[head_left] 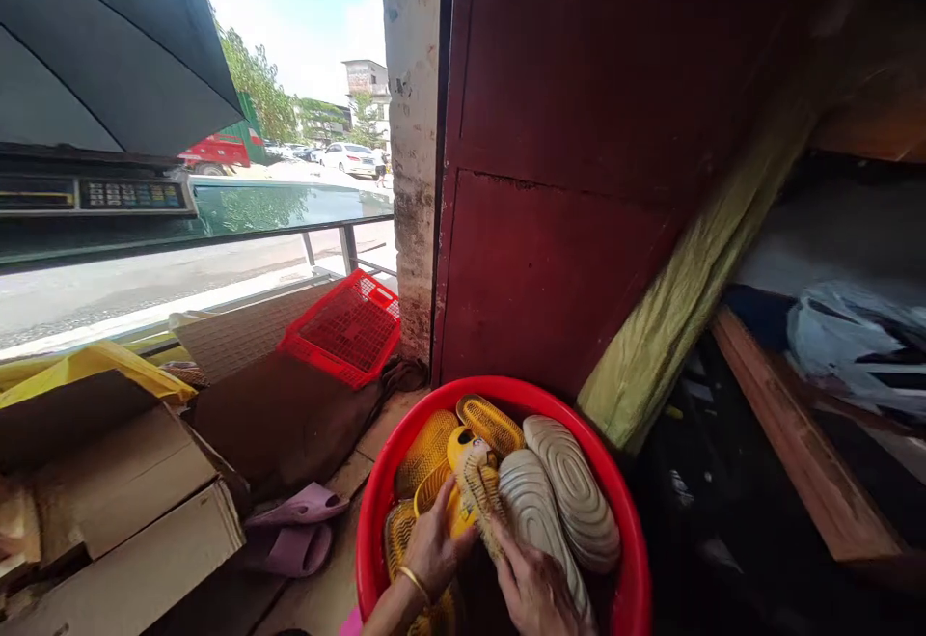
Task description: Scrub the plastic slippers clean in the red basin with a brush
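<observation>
My left hand point(434, 551), with a bangle at its wrist, is closed round a yellow slipper point(461, 512) over the red tub point(367, 530). In my closed right hand point(533, 586) is a scrub brush point(477, 486) with pale bristles, held against the slipper and hiding part of it. Several other yellow slippers with textured soles point(428, 450) lie in the tub on the left and at the back. Two pale slippers lie sole up on the right: one point(533, 496) beside my right hand, the other point(575, 486) against the tub's wall.
Purple slippers point(304, 539) and an open cardboard box point(145, 491) are on the floor to the left. A red plastic crate point(347, 327) leans behind them. A dark red door point(535, 269) stands behind the tub, with a yellowish wrapped roll point(666, 327) leaning at the right.
</observation>
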Motion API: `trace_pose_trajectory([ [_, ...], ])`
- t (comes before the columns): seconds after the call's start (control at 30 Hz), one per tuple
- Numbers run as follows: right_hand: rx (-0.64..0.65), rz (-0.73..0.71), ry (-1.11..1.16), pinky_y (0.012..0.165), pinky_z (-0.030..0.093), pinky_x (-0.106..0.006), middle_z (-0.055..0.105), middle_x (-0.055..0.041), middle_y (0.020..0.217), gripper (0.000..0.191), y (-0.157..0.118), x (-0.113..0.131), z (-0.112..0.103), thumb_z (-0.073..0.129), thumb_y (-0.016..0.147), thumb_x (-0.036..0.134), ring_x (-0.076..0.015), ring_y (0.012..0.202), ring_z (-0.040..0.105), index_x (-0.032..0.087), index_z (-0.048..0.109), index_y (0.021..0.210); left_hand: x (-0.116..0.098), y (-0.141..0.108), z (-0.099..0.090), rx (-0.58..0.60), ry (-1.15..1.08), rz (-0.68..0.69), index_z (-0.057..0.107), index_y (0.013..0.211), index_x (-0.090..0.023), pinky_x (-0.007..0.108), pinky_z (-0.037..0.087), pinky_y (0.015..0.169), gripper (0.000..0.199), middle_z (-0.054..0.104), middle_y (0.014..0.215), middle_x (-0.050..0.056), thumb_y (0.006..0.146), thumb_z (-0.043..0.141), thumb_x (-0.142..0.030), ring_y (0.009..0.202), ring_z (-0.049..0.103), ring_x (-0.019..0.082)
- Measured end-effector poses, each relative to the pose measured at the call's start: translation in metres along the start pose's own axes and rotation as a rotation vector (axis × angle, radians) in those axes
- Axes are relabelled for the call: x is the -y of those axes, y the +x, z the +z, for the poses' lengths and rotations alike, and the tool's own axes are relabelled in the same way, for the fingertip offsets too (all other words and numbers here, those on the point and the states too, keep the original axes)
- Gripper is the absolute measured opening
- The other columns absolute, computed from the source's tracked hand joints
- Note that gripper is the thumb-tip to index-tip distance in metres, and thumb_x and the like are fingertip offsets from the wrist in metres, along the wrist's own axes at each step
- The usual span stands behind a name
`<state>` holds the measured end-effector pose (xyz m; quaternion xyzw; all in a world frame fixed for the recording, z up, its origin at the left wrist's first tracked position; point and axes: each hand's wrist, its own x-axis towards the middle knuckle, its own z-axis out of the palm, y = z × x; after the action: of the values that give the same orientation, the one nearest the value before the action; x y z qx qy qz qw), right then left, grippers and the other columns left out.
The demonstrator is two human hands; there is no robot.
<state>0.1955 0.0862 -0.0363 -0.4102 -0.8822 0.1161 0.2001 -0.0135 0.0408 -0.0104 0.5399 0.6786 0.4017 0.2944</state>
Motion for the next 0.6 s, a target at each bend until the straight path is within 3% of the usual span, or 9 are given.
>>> trace_pose_trajectory([
  [0.07,0.066,0.029,-0.038,0.09,0.061,-0.029,0.08,-0.0074,0.123,0.064,-0.002,0.0,-0.008,0.047,0.095,0.015,-0.0218,0.096,0.08,0.03,0.052,0.156,-0.002,-0.004,0.003,0.021,0.109,0.019,0.033,0.163,-0.016,0.042,0.056,0.095,0.084,0.08,0.118,0.013,0.086,0.057,-0.038,0.108,0.075,0.032],
  [0.17,0.134,0.22,-0.108,0.089,0.061,-0.032,0.081,-0.0099,0.117,0.059,0.009,-0.017,-0.027,0.042,0.098,0.016,-0.0237,0.097,0.08,0.024,0.052,0.156,0.0,-0.013,0.011,0.105,0.247,0.096,0.03,0.165,-0.018,0.042,0.056,0.089,0.085,0.081,0.105,0.012,0.087,0.059,-0.033,0.099,0.077,0.033],
  [0.27,0.121,0.311,-0.118,0.09,0.06,-0.032,0.08,-0.0119,0.119,0.056,0.017,-0.029,-0.039,0.042,0.1,0.018,-0.0242,0.101,0.079,0.02,0.054,0.154,0.005,-0.018,0.018,0.091,0.276,0.177,0.025,0.167,-0.02,0.043,0.057,0.092,0.086,0.078,0.123,0.015,0.089,0.059,-0.033,0.109,0.075,0.034],
  [0.4,0.149,0.191,-0.098,0.086,0.059,-0.031,0.08,-0.0103,0.121,0.06,0.01,-0.016,-0.036,0.042,0.101,0.019,-0.023,0.098,0.079,0.028,0.044,0.161,0.013,-0.014,0.025,0.041,0.307,0.216,0.025,0.166,-0.022,0.048,0.054,0.104,0.09,0.067,0.145,0.018,0.084,0.061,-0.029,0.127,0.068,0.036],
  [0.5,0.204,0.199,-0.123,0.08,0.06,-0.032,0.082,-0.0099,0.113,0.061,0.006,-0.011,-0.035,0.044,0.101,0.02,-0.0234,0.09,0.08,0.033,0.045,0.16,0.011,-0.01,0.027,0.105,0.235,0.148,0.034,0.163,-0.022,0.051,0.055,0.1,0.085,0.076,0.13,0.018,0.084,0.062,-0.032,0.114,0.074,0.038],
  [0.6,0.21,0.311,-0.15,0.08,0.06,-0.036,0.083,-0.0132,0.1,0.059,0.012,-0.025,-0.042,0.047,0.097,0.017,-0.0271,0.088,0.08,0.026,0.053,0.155,0.0,-0.008,0.021,0.07,-0.062,0.037,0.046,0.157,-0.022,0.051,0.057,0.095,0.082,0.08,0.117,0.016,0.081,0.069,-0.04,0.104,0.076,0.037],
])
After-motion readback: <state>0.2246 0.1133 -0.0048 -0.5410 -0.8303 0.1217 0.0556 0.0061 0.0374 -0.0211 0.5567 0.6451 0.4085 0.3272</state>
